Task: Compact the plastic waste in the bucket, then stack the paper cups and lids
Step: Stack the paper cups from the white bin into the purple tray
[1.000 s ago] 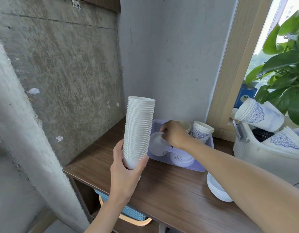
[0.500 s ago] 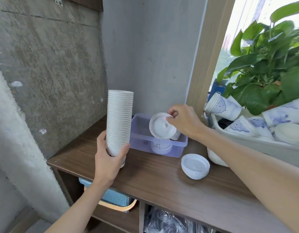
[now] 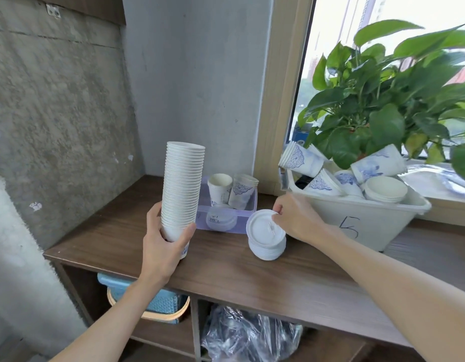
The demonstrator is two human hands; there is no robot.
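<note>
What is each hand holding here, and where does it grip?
The left hand grips the cup stack near its bottom. The right hand pinches the top lid at its right rim, on the lid stack.

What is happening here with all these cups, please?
A person is sorting paper cups and lids at a wooden counter. The left hand grips a tall upright stack of white cups near its base. The right hand pinches the top lid of a small lid pile on the counter. More cups lie in a purple tray and a white bin.
</note>
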